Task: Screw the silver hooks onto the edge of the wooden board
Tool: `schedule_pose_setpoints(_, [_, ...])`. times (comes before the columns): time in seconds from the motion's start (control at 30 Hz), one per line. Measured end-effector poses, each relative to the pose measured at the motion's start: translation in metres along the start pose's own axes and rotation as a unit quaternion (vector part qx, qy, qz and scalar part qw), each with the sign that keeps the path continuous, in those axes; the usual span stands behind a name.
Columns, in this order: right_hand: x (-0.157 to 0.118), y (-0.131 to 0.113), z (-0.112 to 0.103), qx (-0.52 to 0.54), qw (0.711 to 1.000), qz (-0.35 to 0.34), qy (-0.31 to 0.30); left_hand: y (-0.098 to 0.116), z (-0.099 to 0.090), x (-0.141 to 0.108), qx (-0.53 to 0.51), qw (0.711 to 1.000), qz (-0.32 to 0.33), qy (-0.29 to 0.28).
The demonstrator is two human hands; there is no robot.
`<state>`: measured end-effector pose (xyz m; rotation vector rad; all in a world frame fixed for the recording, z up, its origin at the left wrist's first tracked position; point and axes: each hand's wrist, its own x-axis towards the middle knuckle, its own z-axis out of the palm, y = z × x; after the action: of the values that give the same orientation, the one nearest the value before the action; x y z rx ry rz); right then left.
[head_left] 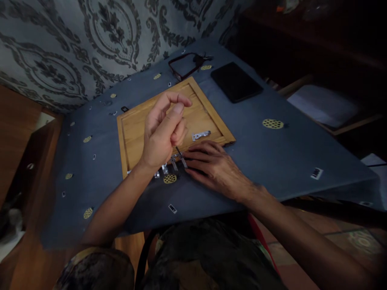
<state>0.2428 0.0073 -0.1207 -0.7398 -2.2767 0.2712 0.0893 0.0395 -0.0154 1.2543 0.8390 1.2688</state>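
Observation:
My left hand [165,131] is raised over a wooden framed board [136,125]. Its thumb and index finger are bent towards each other and the other fingers curl into the palm; whatever they may hold is hidden. Palm down, my right hand [213,167] rests with fingers stretched along the board's near edge. By its fingertips lies a small metal strip piece [182,159], with several similar shiny pieces [165,168] in a row to its left, partly behind my left forearm. A separate perforated metal strip [201,135] lies flat on the board above my right hand.
The table wears a blue cloth [272,161] with pineapple prints. A black tablet-like slab [236,81] lies beyond the board at right, dark-framed glasses [181,76] at the back. A patterned curtain or wall covering [115,40] rises behind. An open drawer [323,106] stands at right.

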Motion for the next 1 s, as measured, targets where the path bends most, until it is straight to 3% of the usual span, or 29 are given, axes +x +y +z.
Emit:
schedule_pose_setpoints(0.3, [0.000,0.000,-0.001,0.013,1.000,0.015,-0.020,0.005,-0.009,-0.002,-0.003,0.993,-0.027,-0.117])
schedule_pose_setpoints(0.4, [0.001,0.000,-0.001,0.009,1.000,0.010,-0.013,0.003,-0.008,-0.003,0.023,0.997,0.007,-0.077])
schedule_pose_setpoints(0.53, [0.001,0.000,0.000,0.004,1.000,0.005,-0.003,0.001,0.001,-0.003,0.027,0.997,0.045,0.049])
schedule_pose_setpoints(0.6, [0.001,0.000,0.000,0.005,1.000,0.013,-0.009,0.000,0.005,-0.003,0.018,0.995,0.050,0.083])
schedule_pose_setpoints(0.7, [0.001,-0.001,0.000,0.005,1.000,0.012,-0.015,-0.004,0.010,-0.002,0.007,0.995,0.061,0.084])
schedule_pose_setpoints(0.83, [0.001,-0.001,-0.001,0.004,1.000,0.009,-0.010,-0.006,0.010,-0.001,0.010,0.997,0.065,0.044])
schedule_pose_setpoints(1.0, [0.001,0.000,0.000,0.010,1.000,0.011,-0.013,0.000,0.005,0.003,0.013,0.999,0.004,0.045])
